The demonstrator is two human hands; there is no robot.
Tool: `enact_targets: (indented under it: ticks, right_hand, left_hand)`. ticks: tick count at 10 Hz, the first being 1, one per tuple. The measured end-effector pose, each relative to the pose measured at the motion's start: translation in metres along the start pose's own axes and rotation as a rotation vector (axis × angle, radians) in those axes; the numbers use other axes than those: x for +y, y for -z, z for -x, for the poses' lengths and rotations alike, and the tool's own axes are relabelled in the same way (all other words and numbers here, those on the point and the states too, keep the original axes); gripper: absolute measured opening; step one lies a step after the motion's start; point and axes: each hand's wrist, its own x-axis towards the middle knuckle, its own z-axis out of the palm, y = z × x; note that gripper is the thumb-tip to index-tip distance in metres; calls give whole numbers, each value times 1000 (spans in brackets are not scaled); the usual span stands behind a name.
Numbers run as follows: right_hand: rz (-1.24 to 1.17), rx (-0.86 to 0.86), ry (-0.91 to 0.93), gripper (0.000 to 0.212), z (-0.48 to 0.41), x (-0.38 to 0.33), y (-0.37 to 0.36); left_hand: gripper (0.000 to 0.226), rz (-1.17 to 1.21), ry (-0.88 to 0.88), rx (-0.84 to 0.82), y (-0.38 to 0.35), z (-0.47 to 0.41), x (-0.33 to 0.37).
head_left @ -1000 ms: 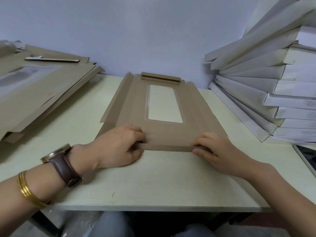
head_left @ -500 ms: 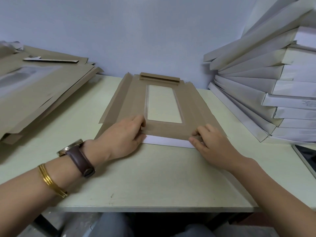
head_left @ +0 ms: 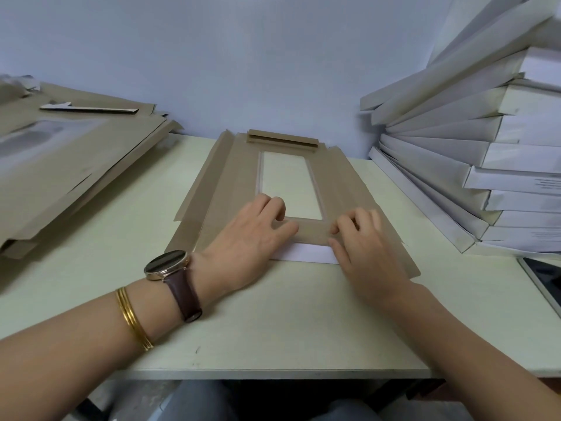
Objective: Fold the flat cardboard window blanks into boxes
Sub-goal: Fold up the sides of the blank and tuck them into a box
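Note:
A brown cardboard window blank [head_left: 230, 189] lies flat in the middle of the table, its clear window pointing away from me. Its near flap [head_left: 312, 232] is folded over onto the panel, and a strip of the white underside shows just below the fold. My left hand [head_left: 252, 238] presses on the flap's left end, with its fingertips reaching the window's near corner. At the flap's right end rests my right hand [head_left: 364, 247], fingers bent on top and thumb along the near edge. The far flap stands folded up by the wall.
A pile of flat brown blanks [head_left: 60, 165] covers the table's left side. Folded white boxes [head_left: 485, 165] are stacked high at the right, leaning against the wall. A dark flat device [head_left: 543, 278] lies at the right edge. The pale table [head_left: 273, 329] ends just before my lap.
Both hands have moved away from me and closer together, carrying the near flap over onto the panel. The white underside, hidden a second ago, now shows.

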Motion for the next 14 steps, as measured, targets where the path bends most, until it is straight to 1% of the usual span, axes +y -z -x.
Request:
enact_targets:
  ticks: [1, 2, 3, 4, 5, 6, 7, 8, 9, 10, 11, 14]
  right_hand:
    - [-12, 88, 37, 8, -1, -4, -1]
    - [-60, 75, 77, 20, 3, -11, -3]
    - [-94, -111, 80, 51, 3, -22, -8]
    - [-129, -329, 85, 65, 0, -34, -18]
    - [-213, -482, 24, 73, -5, -43, -26]
    - [-274, -611, -23, 76, -10, -44, -27]
    - [-286, -683, -30, 78, -12, -43, -26]
    - [-263, -708, -19, 80, -11, -39, -25]
    - [-210, -734, -13, 83, -9, -32, -25]
    - [-150, -756, -20, 95, -7, -22, -23]
    - [-139, -775, -43, 106, -4, -8, -17]
    - [-56, -814, -91, 100, 5, 17, 1]
  left_hand:
    - [13, -21, -17, -11, -6, -2, -2]
    - [19, -59, -13, -60, -14, -2, -3]
    - [33, -56, 7, -165, -24, -1, -4]
    - [42, 158, 22, -183, -32, 0, -2]
    - [52, 220, -26, -267, -32, 0, 2]
    - [57, 183, 44, -402, -38, 1, -1]
    - [61, 158, 88, -522, -41, -2, -3]
    - [63, 94, 63, -587, -40, -4, -2]
    - [66, 130, 108, -619, -38, -4, -3]
    - [71, 178, 171, -636, -33, 0, -8]
    - [75, 179, 208, -652, -26, 6, -15]
    - [76, 176, 252, -697, -14, 22, -32]
